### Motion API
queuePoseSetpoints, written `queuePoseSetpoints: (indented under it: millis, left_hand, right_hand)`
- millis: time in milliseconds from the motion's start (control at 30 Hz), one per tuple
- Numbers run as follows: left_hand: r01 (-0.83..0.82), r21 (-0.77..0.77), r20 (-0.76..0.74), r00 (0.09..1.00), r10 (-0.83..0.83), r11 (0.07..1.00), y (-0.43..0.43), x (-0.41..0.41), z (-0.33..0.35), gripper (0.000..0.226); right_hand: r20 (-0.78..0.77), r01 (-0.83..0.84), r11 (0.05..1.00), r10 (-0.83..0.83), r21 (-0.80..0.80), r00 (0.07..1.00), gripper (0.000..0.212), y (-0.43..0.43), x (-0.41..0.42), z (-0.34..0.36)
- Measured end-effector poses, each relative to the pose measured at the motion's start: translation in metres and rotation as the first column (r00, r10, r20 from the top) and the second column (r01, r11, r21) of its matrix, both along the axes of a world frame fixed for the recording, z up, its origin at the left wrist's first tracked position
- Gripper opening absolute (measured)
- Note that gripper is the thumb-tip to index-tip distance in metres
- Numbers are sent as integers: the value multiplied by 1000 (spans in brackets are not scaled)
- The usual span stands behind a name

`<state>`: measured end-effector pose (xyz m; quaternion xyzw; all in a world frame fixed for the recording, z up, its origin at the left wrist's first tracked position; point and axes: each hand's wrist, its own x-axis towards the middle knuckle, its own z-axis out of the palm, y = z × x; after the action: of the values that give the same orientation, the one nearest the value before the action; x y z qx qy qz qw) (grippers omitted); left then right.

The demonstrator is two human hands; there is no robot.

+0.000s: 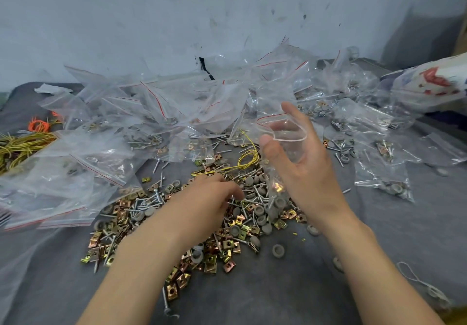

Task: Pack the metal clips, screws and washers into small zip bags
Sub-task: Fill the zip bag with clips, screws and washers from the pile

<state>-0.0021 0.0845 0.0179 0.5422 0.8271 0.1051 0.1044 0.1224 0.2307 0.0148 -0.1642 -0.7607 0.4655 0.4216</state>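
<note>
Tips of left fingers [233, 192] hidden

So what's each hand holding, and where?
Right hand holds a small zip bag by the rim of its open mouth. Left hand is in the hardware pile; whether it pinches anything cannot be told.

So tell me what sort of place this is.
Likely a makeshift hand-packing spot: clips, screws and washers heaped on grey cloth, zip bags piled by a wall, one bag held in the right hand.

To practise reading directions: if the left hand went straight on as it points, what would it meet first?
Likely the loose screws just past the left hand; depth is hard to judge.
</note>
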Motion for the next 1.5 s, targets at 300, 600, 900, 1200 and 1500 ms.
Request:
queuePoseSetpoints:
  millis: [300, 600, 900, 1200, 1500]
  left_hand:
    - [-22, 0, -109, 994, 22, 1000, 5, 2, -4, 16]
    - [-159, 299, 231, 969, 91, 941, -2, -8, 2, 13]
    - [-524, 458, 803, 590, -82, 718, -2, -16, 5, 27]
    - [-511, 450, 825, 551, -123, 732, -3, -19, 5, 20]
    - [-602, 334, 916, 388, -100, 726, -2, -16, 4, 17]
  right_hand:
    - [-23, 5, 999, -6, -35, 1000, 70, 0, 2, 1]
    - [-18, 18, 998, -19, -52, 1000, 68, 3, 2, 2]
    - [-10, 10, 999, -11, -46, 1000, 70, -1, 1, 4]
    - [0, 5, 999, -5, -39, 1000, 71, -3, 0, 3]
    - [0, 17, 999, -17, -32, 1000, 69, -2, 0, 3]
